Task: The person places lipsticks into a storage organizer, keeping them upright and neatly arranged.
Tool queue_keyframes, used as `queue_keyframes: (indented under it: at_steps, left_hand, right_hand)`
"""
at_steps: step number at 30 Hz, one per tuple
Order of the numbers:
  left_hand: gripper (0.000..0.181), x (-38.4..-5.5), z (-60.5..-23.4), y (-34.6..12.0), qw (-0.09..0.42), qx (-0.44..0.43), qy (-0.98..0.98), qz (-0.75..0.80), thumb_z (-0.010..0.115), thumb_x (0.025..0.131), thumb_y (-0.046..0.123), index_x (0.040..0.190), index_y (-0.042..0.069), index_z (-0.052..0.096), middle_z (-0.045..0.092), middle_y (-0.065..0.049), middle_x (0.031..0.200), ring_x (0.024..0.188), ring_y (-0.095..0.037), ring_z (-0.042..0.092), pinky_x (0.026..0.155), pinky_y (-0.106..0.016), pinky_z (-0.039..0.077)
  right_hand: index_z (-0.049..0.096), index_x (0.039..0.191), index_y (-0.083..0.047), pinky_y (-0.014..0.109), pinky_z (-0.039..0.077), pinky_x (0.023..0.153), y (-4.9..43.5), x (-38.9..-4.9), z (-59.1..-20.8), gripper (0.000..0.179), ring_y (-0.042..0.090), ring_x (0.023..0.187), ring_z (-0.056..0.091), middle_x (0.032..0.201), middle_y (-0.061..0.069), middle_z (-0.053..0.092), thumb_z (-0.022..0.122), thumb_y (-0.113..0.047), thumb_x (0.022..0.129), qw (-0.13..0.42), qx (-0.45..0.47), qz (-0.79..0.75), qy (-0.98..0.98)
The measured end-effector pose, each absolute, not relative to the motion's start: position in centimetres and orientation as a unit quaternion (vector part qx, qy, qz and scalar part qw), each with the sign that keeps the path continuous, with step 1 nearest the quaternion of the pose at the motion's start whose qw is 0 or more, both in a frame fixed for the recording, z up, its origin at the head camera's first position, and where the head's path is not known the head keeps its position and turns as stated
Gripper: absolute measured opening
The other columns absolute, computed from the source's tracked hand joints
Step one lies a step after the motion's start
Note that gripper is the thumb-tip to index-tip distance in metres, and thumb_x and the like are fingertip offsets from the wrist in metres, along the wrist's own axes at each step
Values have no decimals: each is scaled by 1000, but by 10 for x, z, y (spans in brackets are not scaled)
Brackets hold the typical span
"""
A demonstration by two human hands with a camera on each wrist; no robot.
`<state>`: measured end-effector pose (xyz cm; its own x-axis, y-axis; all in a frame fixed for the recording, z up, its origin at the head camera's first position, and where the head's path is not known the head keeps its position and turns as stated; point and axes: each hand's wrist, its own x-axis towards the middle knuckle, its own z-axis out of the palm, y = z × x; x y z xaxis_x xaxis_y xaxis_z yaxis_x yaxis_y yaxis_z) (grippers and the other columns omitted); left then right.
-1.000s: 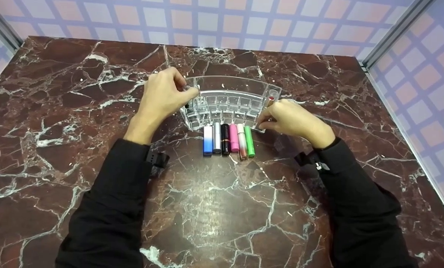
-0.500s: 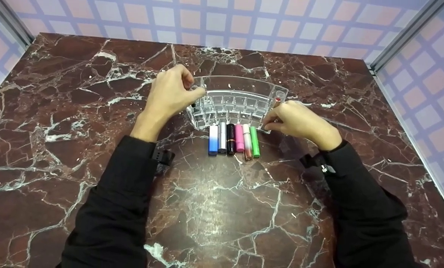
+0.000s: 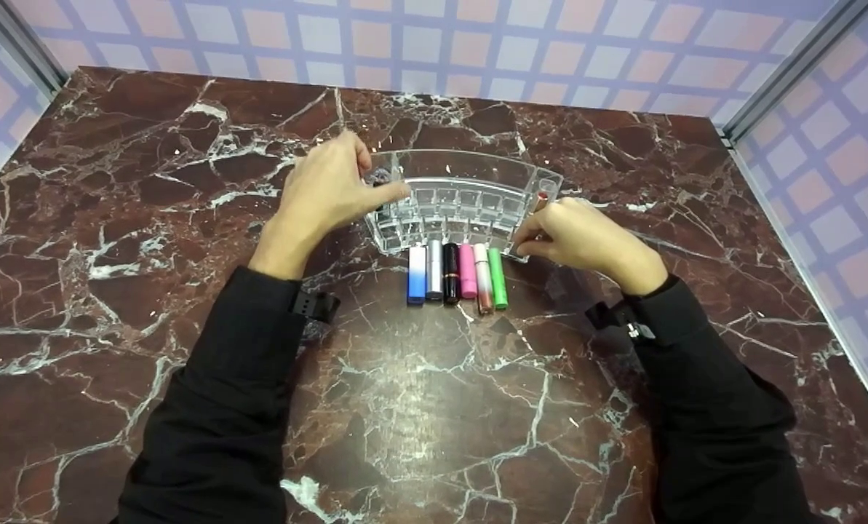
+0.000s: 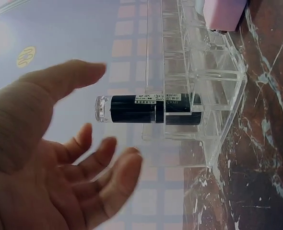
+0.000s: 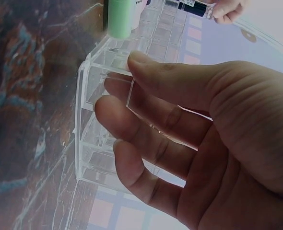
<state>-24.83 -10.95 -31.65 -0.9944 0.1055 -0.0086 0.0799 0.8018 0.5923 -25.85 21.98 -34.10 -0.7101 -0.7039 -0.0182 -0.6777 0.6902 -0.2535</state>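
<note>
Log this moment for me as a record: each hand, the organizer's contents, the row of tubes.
Left hand: open beside the dark bottle, not gripping
Right hand: pinches a wall at the right end of the clear organizer
Dark bottle: upright in a left-end compartment
Row in front, left to right: blue-and-white tube, silver tube, black tube, pink tube, white-and-brown tube, green tube

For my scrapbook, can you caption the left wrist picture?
Open left hand beside a black tube standing in a clear organizer.
</note>
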Motion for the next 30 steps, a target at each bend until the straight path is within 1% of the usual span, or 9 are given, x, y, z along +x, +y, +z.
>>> queue_keyframes:
  at_steps: [3,6,8,12,15,22,26,28,30]
  left_hand:
    - [65,-247,-317,-112,54,38,954,291,73,86,60,118,5,54,56,-7,102,76,-18,50,73,-33,47]
    - [55,-247,-318,-114,74,33,958,274,72,87,61,95,10,55,49,1,81,60,-11,40,56,-25,38]
    - [53,-247,-319,-115,86,34,961,261,70,87,62,78,15,48,39,6,68,53,-8,31,48,-22,30]
    - [59,-247,-321,-117,117,41,965,230,67,90,63,64,19,36,28,10,58,48,-6,23,43,-21,23]
    - [55,-247,-323,-116,143,43,967,205,63,93,62,69,17,42,35,7,63,50,-8,29,45,-22,27]
    - [46,-246,-325,-113,205,51,961,178,56,98,56,94,10,58,58,-5,83,64,-17,56,55,-27,46]
    - [47,-245,-327,-111,224,51,958,171,53,101,53,104,6,61,62,-9,86,69,-21,63,59,-31,51]
    - [50,-246,-327,-110,230,53,956,173,51,102,52,112,4,60,60,-8,85,69,-21,62,60,-32,51]
    - [51,-246,-329,-109,235,57,955,174,49,103,52,113,4,60,58,-7,84,69,-20,60,61,-32,50]
  right_hand:
    - [79,99,-10,44,56,80,219,-259,-341,11,20,78,71,95,6,77,77,-17,90,57,-375,-116,918]
    - [79,98,-10,44,56,80,218,-259,-342,10,20,77,71,94,5,77,77,-17,90,57,-376,-115,918]
    - [79,98,-11,44,56,80,218,-260,-342,10,20,78,71,94,5,77,77,-16,90,55,-378,-114,917]
    - [79,99,-10,45,55,81,218,-260,-342,10,20,78,71,95,5,77,77,-16,91,51,-385,-113,915]
    - [79,99,-10,45,55,82,221,-259,-342,10,20,78,71,95,5,77,77,-16,90,49,-386,-112,914]
    - [80,98,-10,45,55,80,221,-259,-343,10,20,77,71,93,5,77,78,-15,89,45,-385,-115,915]
    - [80,98,-10,46,55,82,219,-260,-343,10,20,78,71,94,5,77,78,-15,90,46,-390,-118,912]
    - [80,98,-10,45,56,82,219,-259,-343,10,21,78,72,94,6,77,78,-15,89,47,-388,-117,913]
    - [79,98,-10,45,56,81,220,-259,-343,10,21,78,72,94,6,77,78,-14,89,49,-385,-117,914]
